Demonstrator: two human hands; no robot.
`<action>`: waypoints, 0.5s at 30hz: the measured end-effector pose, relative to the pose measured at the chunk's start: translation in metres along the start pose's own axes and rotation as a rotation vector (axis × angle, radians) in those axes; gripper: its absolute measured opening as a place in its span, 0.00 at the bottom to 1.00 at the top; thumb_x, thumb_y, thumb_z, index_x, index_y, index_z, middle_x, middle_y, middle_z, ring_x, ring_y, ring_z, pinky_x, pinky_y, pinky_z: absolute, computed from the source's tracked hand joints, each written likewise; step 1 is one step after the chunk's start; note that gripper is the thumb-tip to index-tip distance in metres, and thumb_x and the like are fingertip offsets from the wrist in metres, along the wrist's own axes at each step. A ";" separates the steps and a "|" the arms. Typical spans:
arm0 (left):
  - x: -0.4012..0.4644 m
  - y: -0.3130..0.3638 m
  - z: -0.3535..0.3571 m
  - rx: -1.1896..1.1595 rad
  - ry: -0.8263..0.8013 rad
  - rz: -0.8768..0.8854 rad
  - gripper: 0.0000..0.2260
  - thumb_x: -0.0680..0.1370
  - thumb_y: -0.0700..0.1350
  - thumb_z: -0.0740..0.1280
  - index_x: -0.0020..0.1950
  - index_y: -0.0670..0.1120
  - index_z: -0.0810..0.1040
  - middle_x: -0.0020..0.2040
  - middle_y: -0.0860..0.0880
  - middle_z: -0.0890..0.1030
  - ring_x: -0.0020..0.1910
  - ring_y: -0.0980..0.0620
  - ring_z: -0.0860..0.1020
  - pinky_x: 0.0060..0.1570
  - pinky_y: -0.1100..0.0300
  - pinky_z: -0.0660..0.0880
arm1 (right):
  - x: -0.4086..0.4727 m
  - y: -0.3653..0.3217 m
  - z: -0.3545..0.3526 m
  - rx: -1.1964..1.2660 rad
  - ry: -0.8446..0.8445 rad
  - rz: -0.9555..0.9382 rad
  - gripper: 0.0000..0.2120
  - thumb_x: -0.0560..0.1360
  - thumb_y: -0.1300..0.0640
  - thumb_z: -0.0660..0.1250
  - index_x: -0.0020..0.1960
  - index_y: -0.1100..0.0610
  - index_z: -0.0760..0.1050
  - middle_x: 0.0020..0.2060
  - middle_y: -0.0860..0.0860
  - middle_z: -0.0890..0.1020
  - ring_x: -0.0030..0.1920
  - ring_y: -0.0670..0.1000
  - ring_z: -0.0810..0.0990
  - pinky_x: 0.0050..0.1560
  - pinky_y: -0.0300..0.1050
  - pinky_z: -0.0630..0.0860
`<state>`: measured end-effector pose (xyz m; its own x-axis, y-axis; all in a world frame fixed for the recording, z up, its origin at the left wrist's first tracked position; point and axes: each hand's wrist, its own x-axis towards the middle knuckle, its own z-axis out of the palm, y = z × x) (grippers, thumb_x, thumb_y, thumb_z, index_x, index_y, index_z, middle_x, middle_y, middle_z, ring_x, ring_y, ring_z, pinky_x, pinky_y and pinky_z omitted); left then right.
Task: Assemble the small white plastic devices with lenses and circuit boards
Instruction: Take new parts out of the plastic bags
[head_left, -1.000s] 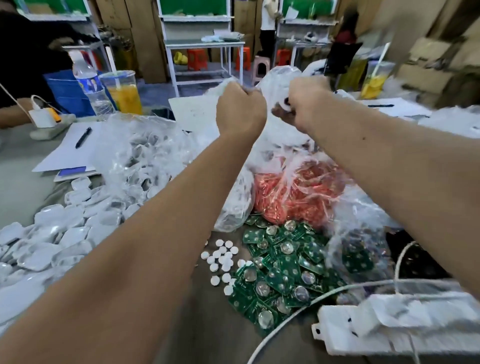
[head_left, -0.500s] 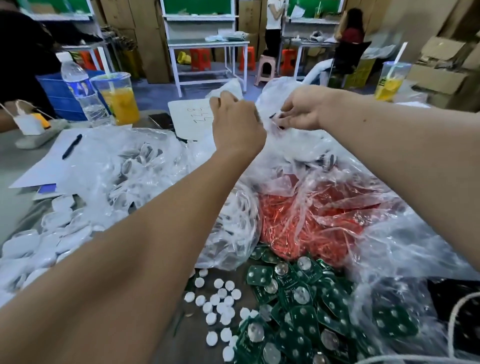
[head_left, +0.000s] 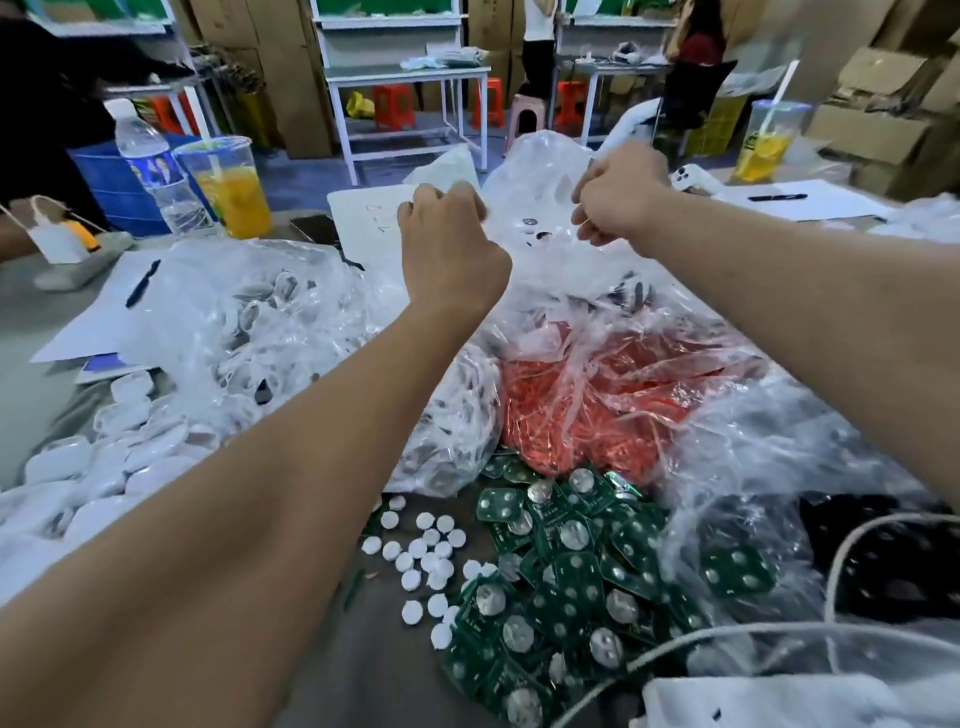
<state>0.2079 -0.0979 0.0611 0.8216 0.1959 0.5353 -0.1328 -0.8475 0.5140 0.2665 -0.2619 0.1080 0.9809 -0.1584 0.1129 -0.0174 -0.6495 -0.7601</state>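
Both hands are up over the desk (head_left: 332, 649), each with fingers curled tight on the thin clear plastic bag (head_left: 540, 171). The left hand (head_left: 449, 249) pinches one side of the bag's top and the right hand (head_left: 618, 200) pinches the other side. Small round parts show inside the bag. Below it lies a bag of red parts (head_left: 597, 405). Green circuit boards (head_left: 561, 582) are piled near the front, with little white round lenses (head_left: 426, 561) just beside them. White plastic shells (head_left: 104, 457) lie on the left
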 end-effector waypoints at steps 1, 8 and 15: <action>-0.007 0.004 -0.003 -0.029 0.009 0.018 0.16 0.73 0.36 0.68 0.60 0.45 0.76 0.56 0.45 0.75 0.56 0.44 0.73 0.50 0.60 0.66 | -0.009 0.000 -0.008 -0.124 -0.028 -0.076 0.12 0.80 0.69 0.60 0.56 0.69 0.81 0.46 0.64 0.86 0.36 0.57 0.85 0.36 0.48 0.84; -0.078 0.029 -0.014 -0.300 -0.201 0.256 0.06 0.73 0.36 0.69 0.49 0.43 0.79 0.45 0.49 0.82 0.42 0.48 0.80 0.46 0.49 0.79 | -0.079 0.005 -0.067 -0.723 -0.582 -0.085 0.07 0.79 0.64 0.67 0.46 0.63 0.83 0.30 0.54 0.85 0.27 0.51 0.83 0.26 0.39 0.76; -0.131 0.039 -0.008 -0.087 -0.581 0.375 0.06 0.76 0.37 0.69 0.44 0.49 0.79 0.43 0.48 0.82 0.43 0.47 0.80 0.46 0.54 0.79 | -0.119 0.050 -0.048 -0.851 -0.757 -0.089 0.02 0.76 0.59 0.76 0.48 0.57 0.84 0.38 0.54 0.87 0.35 0.50 0.86 0.33 0.40 0.81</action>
<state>0.0912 -0.1531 0.0165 0.8717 -0.4190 0.2542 -0.4899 -0.7587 0.4294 0.1399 -0.3111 0.0871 0.8453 0.2148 -0.4891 0.2152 -0.9749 -0.0563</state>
